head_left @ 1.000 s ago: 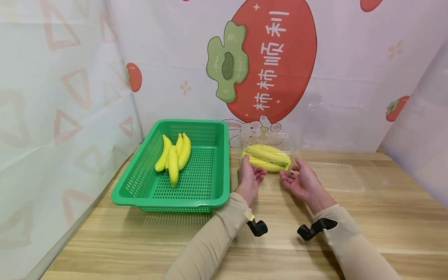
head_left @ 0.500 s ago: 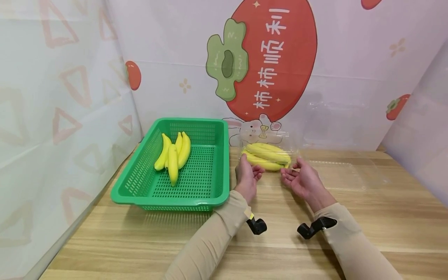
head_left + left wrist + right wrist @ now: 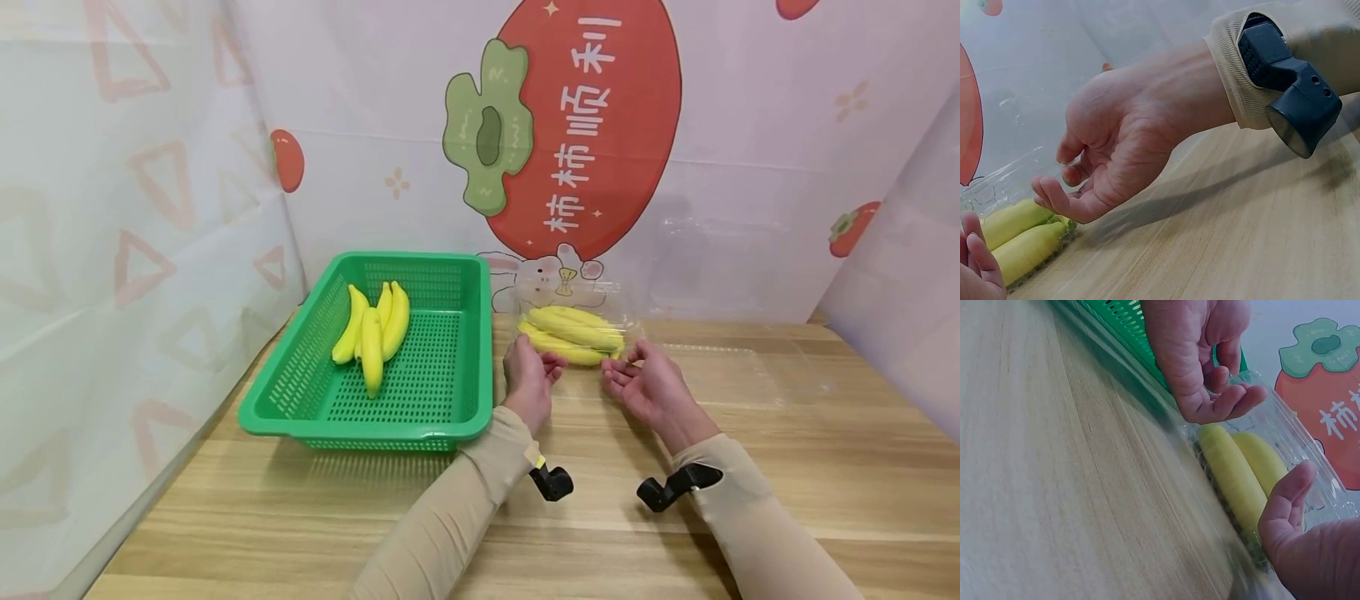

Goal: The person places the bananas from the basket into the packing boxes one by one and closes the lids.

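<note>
A clear plastic clamshell box [image 3: 573,292] with several yellow bananas [image 3: 573,329] inside sits at the back of the wooden table. My left hand [image 3: 527,379] is at its front left corner, thumb and index finger pinching the edge. At the front right corner my right hand [image 3: 651,387] pinches the edge likewise, its other fingers loosely bent beneath. The left wrist view shows the right hand [image 3: 1122,134] from the side, its fingertips by the banana stems. In the right wrist view the left hand [image 3: 1194,362] is at the far end of the box [image 3: 1288,409].
To the left stands a green basket [image 3: 367,433] holding several bananas [image 3: 371,350]. A second clear clamshell box [image 3: 720,375] stands open on the right, its lid raised against the printed backdrop [image 3: 337,92]. Wood tabletop [image 3: 585,550] extends in front of the arms.
Both hands stay at the box's front corners. The left hand has shifted slightly left and the right hand's fingertips have moved a little; the bananas and basket stay put.
</note>
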A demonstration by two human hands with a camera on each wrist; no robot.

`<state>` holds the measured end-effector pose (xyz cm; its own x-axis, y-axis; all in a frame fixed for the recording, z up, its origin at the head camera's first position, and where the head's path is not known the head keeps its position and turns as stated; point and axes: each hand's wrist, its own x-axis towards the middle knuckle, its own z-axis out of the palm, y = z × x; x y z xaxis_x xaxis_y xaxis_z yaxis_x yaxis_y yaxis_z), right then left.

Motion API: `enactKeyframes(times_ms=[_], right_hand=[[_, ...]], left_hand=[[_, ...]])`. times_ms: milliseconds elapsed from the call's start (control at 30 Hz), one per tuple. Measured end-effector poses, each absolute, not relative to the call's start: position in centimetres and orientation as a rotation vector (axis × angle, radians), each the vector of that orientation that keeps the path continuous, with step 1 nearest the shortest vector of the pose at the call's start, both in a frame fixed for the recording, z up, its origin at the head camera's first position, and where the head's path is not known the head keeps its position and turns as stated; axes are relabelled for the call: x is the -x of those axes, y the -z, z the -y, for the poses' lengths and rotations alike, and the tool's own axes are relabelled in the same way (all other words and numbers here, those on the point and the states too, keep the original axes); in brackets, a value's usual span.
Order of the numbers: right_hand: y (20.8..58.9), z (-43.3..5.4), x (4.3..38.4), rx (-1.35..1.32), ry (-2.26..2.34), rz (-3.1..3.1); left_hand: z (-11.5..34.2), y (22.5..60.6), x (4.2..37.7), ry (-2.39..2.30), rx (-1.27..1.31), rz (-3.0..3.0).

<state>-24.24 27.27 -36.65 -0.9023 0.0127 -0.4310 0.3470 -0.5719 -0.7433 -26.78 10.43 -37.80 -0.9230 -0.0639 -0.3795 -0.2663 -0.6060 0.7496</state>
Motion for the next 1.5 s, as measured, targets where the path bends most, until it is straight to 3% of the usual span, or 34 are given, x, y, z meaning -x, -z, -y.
enactKeyframes(times_ms=[1100,1500], right_hand=[[36.4,-27.0,24.0,-0.611,2.493,-1.386],[35.5,-26.8,23.4,-0.552,2.356,-1.610]], left_hand=[[-10.8,37.2,26.0,-2.568,0.610,-1.470],[-11.4,36.3,24.8,-2.491,0.486,-1.561]])
